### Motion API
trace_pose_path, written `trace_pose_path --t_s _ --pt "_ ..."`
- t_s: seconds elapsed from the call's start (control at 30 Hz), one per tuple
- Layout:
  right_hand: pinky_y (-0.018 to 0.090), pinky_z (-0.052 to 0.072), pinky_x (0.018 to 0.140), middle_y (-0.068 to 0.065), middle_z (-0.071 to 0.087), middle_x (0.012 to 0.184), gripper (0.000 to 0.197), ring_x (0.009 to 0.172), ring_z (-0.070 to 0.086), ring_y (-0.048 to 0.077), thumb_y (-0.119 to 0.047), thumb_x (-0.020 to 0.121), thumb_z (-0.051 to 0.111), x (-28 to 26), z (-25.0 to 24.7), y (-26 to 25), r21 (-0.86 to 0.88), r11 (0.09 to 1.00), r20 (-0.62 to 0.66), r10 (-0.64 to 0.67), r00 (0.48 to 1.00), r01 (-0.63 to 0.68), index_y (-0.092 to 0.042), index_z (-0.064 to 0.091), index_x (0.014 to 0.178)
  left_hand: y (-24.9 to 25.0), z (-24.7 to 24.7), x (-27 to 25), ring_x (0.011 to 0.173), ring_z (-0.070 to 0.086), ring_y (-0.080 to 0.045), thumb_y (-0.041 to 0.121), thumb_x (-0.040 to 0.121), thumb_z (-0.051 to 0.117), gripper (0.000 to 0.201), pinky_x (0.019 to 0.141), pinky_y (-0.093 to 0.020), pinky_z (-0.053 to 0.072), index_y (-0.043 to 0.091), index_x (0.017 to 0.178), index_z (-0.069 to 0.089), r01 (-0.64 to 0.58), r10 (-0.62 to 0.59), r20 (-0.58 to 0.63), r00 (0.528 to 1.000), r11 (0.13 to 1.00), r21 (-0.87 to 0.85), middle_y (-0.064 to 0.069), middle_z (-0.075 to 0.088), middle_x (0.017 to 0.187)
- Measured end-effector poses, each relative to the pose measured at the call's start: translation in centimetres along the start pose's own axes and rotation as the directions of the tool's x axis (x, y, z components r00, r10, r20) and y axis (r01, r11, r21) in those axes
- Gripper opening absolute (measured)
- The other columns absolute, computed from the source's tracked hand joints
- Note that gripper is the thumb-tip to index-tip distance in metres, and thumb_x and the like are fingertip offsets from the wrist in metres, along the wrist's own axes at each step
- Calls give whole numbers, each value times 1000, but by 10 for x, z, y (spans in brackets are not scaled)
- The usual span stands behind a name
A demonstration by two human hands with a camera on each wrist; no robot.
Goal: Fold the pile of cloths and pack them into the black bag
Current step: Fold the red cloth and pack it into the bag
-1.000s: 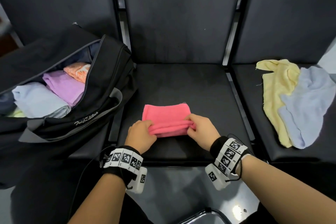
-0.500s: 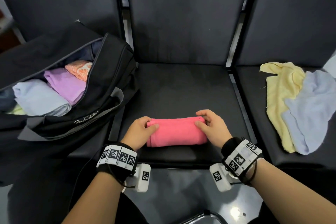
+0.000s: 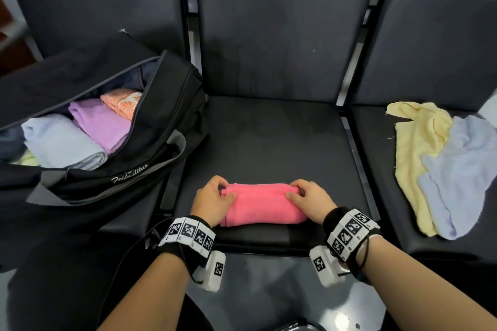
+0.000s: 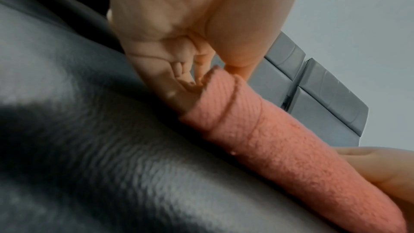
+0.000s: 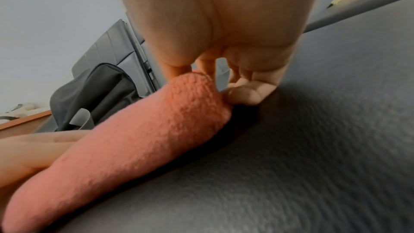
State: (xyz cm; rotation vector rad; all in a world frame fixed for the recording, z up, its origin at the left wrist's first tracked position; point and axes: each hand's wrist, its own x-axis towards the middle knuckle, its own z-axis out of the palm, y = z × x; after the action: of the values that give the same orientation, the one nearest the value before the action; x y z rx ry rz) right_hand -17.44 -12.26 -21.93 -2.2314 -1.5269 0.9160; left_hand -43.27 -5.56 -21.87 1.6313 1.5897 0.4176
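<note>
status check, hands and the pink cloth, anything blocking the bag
Left hand and right hand grip the pink cloth ends. Cloth folded, on middle seat. Black bag open; path clear.

I hold a folded pink cloth [image 3: 262, 205] at the front edge of the middle seat [image 3: 274, 142]. My left hand [image 3: 212, 203] pinches the pink cloth's left end, thumb on top, and my right hand [image 3: 312, 201] curls round its right end. Left of the pink cloth, on the next seat, the black bag [image 3: 150, 142] lies open; inside it are a light blue cloth [image 3: 59, 142], a purple cloth [image 3: 100, 122] and an orange patterned cloth [image 3: 122, 102], all folded. Well to the right of the pink cloth, 2 unfolded cloths lie on the third seat: a yellow cloth [image 3: 419, 148] partly under a pale blue cloth [image 3: 462, 169].
</note>
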Motion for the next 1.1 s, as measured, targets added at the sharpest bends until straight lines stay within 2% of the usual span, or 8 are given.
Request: trace_pose_path --t_s 0.3,0.5,0.57,0.67,0.73,0.87,0.93,1.1 --pt "24 39 66 -7 58 80 19 78 54 14 -29 89 71 -11 -18 -11 93 989 10 -120 993 119 -28 54 79 2 -8 -9 105 62 -21 24 86 70 24 93 -28 47 24 110 71 -23 22 12 1000 996 81 -1 66 105" --pt "20 45 70 -13 62 83 20 76 57 1 -33 83 75 -34 -55 -68 37 906 15 -423 906 422 -34 56 90 48 -21 -24 151 16 -10 29 66 70 96 122 -27 19 33 153 32 -342 343 224 912 939 -47 8 31 158" --pt "24 48 73 -13 62 84 20 78 58 2 -33 83 73 -42 -65 -89 -30 864 48 -500 865 502 -33 55 93 66 -25 -28 152 18 -7 37 59 73 104 123 -33 24 39 153 30 -364 377 296 878 926 -99 9 32 158" --pt "35 51 80 -13 62 91 19 86 59 7 -34 84 70 -51 -80 -113 -141 810 58 -567 822 569 -32 56 97 79 -29 -36 107 66 -9 25 62 79 62 94 -42 55 35 121 61 -352 392 280 876 918 -181 9 71 113" --pt "39 50 83 -12 62 93 18 90 58 10 -32 85 69 -54 -88 -124 -165 781 41 -604 796 602 -30 59 100 84 -33 -43 91 71 -10 19 68 78 42 82 -41 59 33 106 66 -345 398 261 880 911 -226 8 74 95" --pt "27 48 89 -10 61 104 39 100 58 6 -26 81 75 -52 -91 -136 -6 742 -163 -662 732 670 -30 61 118 93 -50 -50 94 72 -9 6 79 74 39 83 -31 58 26 111 67 -348 425 176 888 870 -349 5 76 99" --pt "21 47 92 -9 58 116 59 110 55 3 -29 81 78 -47 -90 -141 158 766 -239 -582 777 623 -32 51 134 93 -64 -50 93 72 -9 -3 81 73 37 81 -27 56 22 108 68 -329 400 87 912 843 -425 2 76 99" --pt "35 52 100 -8 62 130 68 117 62 10 -25 82 80 -35 -71 -169 436 768 33 -535 844 470 -20 46 140 83 -110 -48 105 72 -24 -4 86 71 36 88 -36 59 10 119 66 -251 307 -39 951 693 -676 -12 74 113"
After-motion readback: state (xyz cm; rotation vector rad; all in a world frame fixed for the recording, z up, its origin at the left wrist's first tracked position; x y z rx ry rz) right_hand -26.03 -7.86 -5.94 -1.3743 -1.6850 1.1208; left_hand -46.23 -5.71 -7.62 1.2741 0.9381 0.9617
